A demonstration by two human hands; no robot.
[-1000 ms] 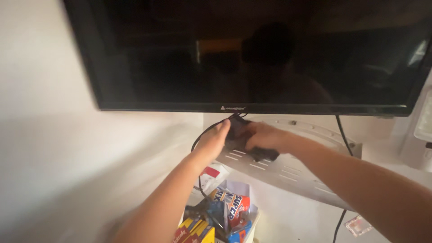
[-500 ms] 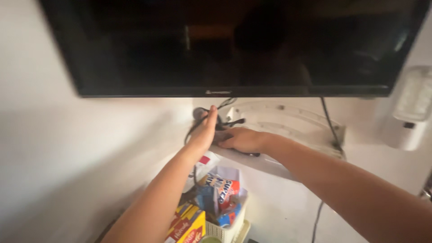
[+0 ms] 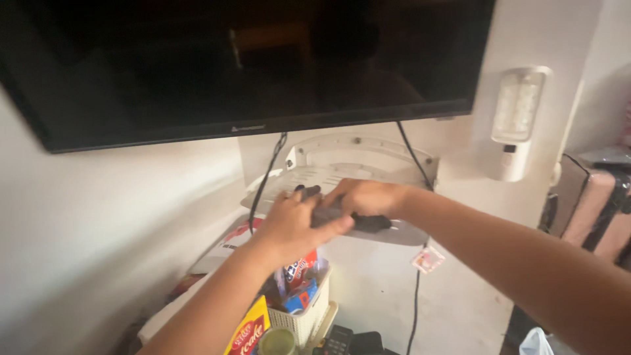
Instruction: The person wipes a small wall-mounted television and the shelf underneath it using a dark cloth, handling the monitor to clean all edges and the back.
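Dark cloth (image 3: 368, 223) lies bunched on the grey wall shelf (image 3: 407, 233) under the TV (image 3: 250, 66), long axis roughly left-right along the shelf. Right hand (image 3: 365, 197) sits on top of it, fingers curled down gripping it. Left hand (image 3: 292, 227) touches its left end, fingers closing on the cloth, thumb out. Both in contact; right hand covers more. White basket (image 3: 309, 315) of packets sits below.

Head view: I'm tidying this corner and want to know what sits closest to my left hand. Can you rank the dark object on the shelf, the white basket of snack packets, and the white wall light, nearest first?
From the left hand:
1. Dark object, on the white shelf, touching the fingers.
2. White basket, just below the hand.
3. Wall light, far off at upper right.
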